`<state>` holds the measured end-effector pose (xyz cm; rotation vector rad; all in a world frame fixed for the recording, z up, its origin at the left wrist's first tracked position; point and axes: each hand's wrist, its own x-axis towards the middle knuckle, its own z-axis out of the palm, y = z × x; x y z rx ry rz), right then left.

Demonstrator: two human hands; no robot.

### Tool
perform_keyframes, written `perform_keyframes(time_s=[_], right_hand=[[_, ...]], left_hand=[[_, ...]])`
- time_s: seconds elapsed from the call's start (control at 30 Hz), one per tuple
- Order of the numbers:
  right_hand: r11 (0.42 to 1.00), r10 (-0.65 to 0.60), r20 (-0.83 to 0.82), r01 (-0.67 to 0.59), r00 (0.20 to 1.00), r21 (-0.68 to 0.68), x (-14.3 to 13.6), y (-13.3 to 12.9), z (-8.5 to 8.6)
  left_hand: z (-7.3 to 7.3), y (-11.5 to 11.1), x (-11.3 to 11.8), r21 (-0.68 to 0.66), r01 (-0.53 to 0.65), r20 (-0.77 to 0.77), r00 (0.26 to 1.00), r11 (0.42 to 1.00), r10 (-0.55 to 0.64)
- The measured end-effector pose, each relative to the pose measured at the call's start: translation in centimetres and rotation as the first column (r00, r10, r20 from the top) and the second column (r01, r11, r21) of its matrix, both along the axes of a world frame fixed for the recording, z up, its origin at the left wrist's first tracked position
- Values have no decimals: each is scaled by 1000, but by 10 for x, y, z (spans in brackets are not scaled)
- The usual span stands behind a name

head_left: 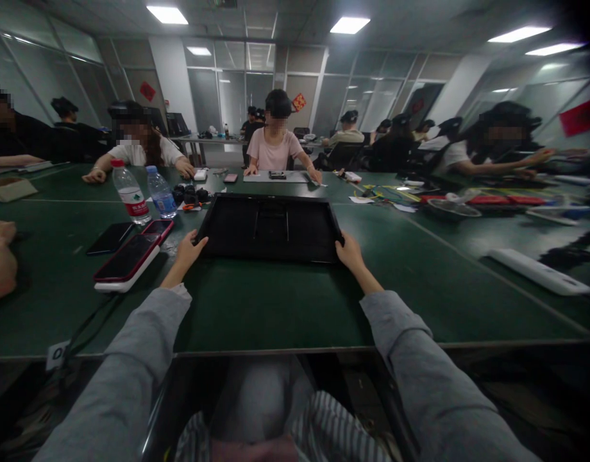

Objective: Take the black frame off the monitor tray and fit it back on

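Note:
Both hands hold a flat black rectangular panel (pixel 227 228) by its two short sides. It has a rim and a smaller rectangular frame in its middle; its exact kind is not clear. My left hand (pixel 186 252) grips the near left corner, thumb on top. At the near right corner, my right hand (pixel 349 251) has the edge between thumb and fingers. Whether the panel touches the green table (pixel 276 308) or hangs just above it, I cannot tell.
Left of the panel stand a red-capped bottle (pixel 134 200) and a blue-capped bottle (pixel 162 196). Phones (pixel 131 258) lie nearer me. A white power strip (pixel 538 272) is at the right. Across the table sits a person in pink (pixel 274 147); another person's hand (pixel 0 260) rests far left.

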<state>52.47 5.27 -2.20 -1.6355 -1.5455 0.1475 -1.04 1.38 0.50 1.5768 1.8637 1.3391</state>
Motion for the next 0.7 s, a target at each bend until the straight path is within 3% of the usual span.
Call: perform_keyframes(time_s=[0.17,0.33,0.7], right_hand=[[998,63,26,-63,998,-8,1,9,-3],[995,96,16,-96,995,31,3,11,-5],[997,77,11,-77,997,29,4,2,3]], left_hand=[[-5,-3,-12,-79,-133,-211,971,988,114],[-4,-6,-7,-48,-202,-387,906,978,168],[-5,-8,-4,-17,-203,-398,900,979,179]])
